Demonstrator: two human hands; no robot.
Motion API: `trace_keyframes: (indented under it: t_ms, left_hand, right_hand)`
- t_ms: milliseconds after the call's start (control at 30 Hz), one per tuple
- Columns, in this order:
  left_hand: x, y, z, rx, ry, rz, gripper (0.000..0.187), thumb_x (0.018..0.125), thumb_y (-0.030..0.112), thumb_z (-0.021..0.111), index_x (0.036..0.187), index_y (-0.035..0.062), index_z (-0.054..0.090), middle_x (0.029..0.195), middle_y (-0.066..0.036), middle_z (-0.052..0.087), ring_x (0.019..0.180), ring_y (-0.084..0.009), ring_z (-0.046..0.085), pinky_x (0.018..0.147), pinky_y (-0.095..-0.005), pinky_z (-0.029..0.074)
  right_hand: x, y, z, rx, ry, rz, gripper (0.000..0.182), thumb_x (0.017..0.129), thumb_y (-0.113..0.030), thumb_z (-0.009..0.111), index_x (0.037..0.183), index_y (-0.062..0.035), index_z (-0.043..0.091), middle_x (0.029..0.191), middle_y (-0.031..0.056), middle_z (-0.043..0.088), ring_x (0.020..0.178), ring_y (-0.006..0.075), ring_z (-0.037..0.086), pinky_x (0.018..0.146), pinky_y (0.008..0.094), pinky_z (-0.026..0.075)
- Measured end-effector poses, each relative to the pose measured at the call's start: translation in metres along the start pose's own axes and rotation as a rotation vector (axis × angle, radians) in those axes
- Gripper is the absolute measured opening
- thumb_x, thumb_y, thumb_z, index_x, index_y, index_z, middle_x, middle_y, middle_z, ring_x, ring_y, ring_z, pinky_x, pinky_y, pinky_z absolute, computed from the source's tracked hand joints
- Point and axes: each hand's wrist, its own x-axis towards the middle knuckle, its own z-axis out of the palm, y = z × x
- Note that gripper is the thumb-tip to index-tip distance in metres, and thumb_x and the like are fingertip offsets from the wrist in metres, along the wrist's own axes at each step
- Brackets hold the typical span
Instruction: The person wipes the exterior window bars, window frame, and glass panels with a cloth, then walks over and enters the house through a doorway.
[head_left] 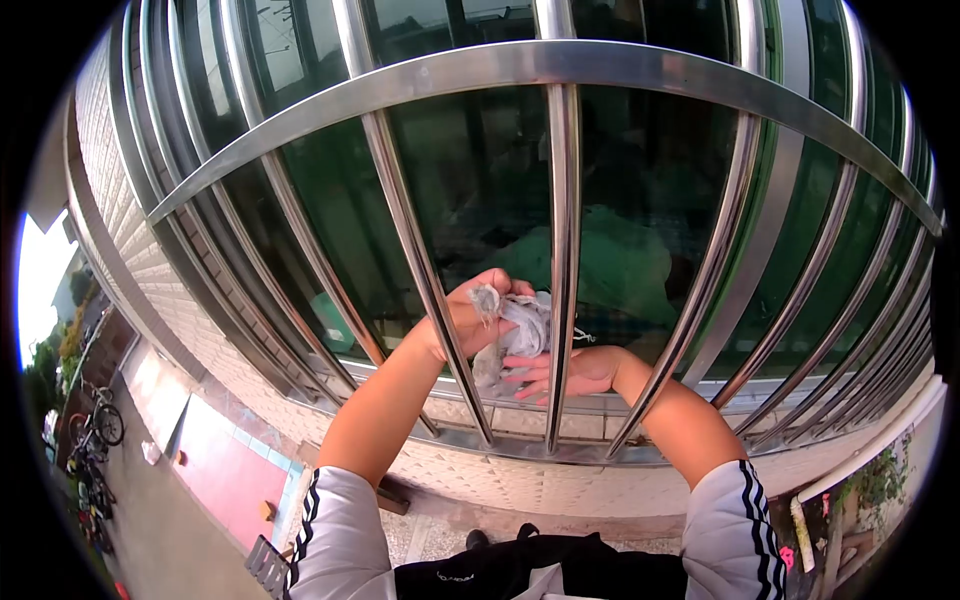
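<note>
Both of my hands reach between steel window bars. A crumpled grey-white cloth (527,325) is bunched between them, in front of the dark green glass (480,170). My left hand (478,315) is closed round the cloth's upper left part, with a frayed end sticking out near its fingers. Lower right, my right hand (570,373) has its fingers spread under the cloth and touches its lower edge; one vertical bar (563,250) passes in front of that hand. Part of the cloth hangs down toward the sill.
A curved horizontal rail (500,62) crosses above my hands. The bars' bottom rail (520,447) runs below, along the tiled ledge. Bicycles (100,420) stand far left. A pale pipe (870,440) and plants (885,475) are at the lower right.
</note>
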Motion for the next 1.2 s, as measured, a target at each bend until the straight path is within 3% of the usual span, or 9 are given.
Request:
trace_keyframes:
  t_ms: [200, 300, 367, 467, 500, 600, 733, 833, 1200]
  left_hand:
    - [0.010, -0.011, 0.009, 0.066, -0.050, 0.025, 0.051, 0.081, 0.040, 0.075, 0.113, 0.0050, 0.056, 0.127, -0.016, 0.056, 0.114, -0.0308, 0.058, 0.094, -0.0472, 0.049]
    - [-0.015, -0.005, 0.013, 0.036, 0.183, 0.160, 0.063, 0.090, 0.057, 0.052, 0.124, 0.0040, 0.054, 0.135, -0.022, 0.051, 0.122, -0.0349, 0.053, 0.097, -0.0483, 0.047]
    - [-0.035, -0.008, 0.017, 0.008, 0.340, 0.281, 0.071, 0.094, 0.063, 0.037, 0.132, 0.0047, 0.050, 0.139, -0.023, 0.047, 0.125, -0.0351, 0.051, 0.092, -0.0439, 0.051]
    - [-0.056, -0.018, 0.017, 0.441, 0.158, 0.298, 0.078, 0.085, 0.071, 0.050, 0.121, 0.0017, 0.052, 0.102, -0.017, 0.065, 0.086, -0.0231, 0.066, 0.069, -0.0286, 0.052]
    - [-0.059, -0.020, 0.027, 0.638, 0.311, 0.294, 0.075, 0.078, 0.070, 0.063, 0.109, 0.0015, 0.054, 0.069, -0.009, 0.059, 0.057, -0.0156, 0.056, 0.052, -0.0245, 0.043]
    - [-0.059, -0.027, 0.031, 0.652, 0.433, 0.346, 0.058, 0.082, 0.059, 0.066, 0.093, 0.0042, 0.050, 0.057, -0.001, 0.041, 0.046, -0.0095, 0.037, 0.043, -0.0227, 0.028]
    - [-0.060, -0.030, 0.035, 0.642, 0.455, 0.384, 0.052, 0.085, 0.053, 0.066, 0.091, 0.0045, 0.049, 0.058, -0.001, 0.039, 0.048, -0.0094, 0.036, 0.043, -0.0230, 0.027]
    - [-0.058, -0.032, 0.032, 0.637, 0.444, 0.418, 0.052, 0.085, 0.053, 0.067, 0.088, 0.0047, 0.049, 0.058, 0.000, 0.038, 0.048, -0.0091, 0.035, 0.043, -0.0231, 0.026]
    - [-0.061, -0.037, 0.030, 0.612, 0.498, 0.476, 0.052, 0.082, 0.051, 0.072, 0.086, 0.0046, 0.049, 0.062, -0.005, 0.047, 0.048, -0.0112, 0.042, 0.042, -0.0232, 0.032]
  right_hand:
    - [-0.005, -0.007, 0.001, 0.139, 0.100, -0.456, 0.078, 0.090, -0.061, 0.051, 0.145, -0.0084, 0.037, 0.150, 0.0145, 0.037, 0.137, 0.0343, 0.038, 0.112, 0.0493, 0.028]
    - [-0.013, -0.022, 0.013, -0.092, 0.234, -0.420, 0.084, 0.095, -0.066, 0.028, 0.147, -0.0010, 0.030, 0.145, 0.0228, 0.042, 0.137, 0.0341, 0.038, 0.113, 0.0490, 0.026]
    - [-0.014, -0.036, 0.025, -0.024, 0.252, -0.561, 0.074, 0.097, -0.058, 0.037, 0.144, -0.0002, 0.035, 0.142, 0.0215, 0.046, 0.135, 0.0327, 0.041, 0.111, 0.0466, 0.030]
    - [-0.017, -0.074, 0.036, -0.013, 0.346, -0.780, 0.082, 0.093, -0.059, 0.043, 0.145, 0.0026, 0.031, 0.145, 0.0247, 0.040, 0.135, 0.0383, 0.040, 0.113, 0.0468, 0.027]
    - [-0.022, -0.092, 0.047, 0.012, 0.336, -0.876, 0.081, 0.093, -0.058, 0.043, 0.145, 0.0026, 0.032, 0.145, 0.0250, 0.040, 0.135, 0.0388, 0.039, 0.114, 0.0472, 0.026]
    - [-0.052, -0.156, 0.078, 0.105, 0.232, -1.080, 0.074, 0.093, -0.054, 0.047, 0.139, 0.0037, 0.039, 0.140, 0.0231, 0.046, 0.132, 0.0360, 0.043, 0.110, 0.0474, 0.033]
    - [-0.089, -0.193, 0.064, -0.012, 0.029, -0.902, 0.060, 0.099, -0.043, 0.033, 0.143, -0.0024, 0.038, 0.147, 0.0187, 0.042, 0.138, 0.0320, 0.038, 0.115, 0.0439, 0.028]
    - [-0.069, -0.176, 0.104, 0.189, 0.750, -0.980, 0.055, 0.096, -0.041, 0.047, 0.136, -0.0040, 0.046, 0.134, 0.0165, 0.054, 0.126, 0.0321, 0.050, 0.110, 0.0436, 0.037]
    - [-0.063, 0.107, 0.026, 0.536, 0.971, -0.497, 0.029, 0.095, -0.020, 0.056, 0.120, -0.0047, 0.059, 0.110, 0.0112, 0.065, 0.100, 0.0254, 0.064, 0.086, 0.0385, 0.055]
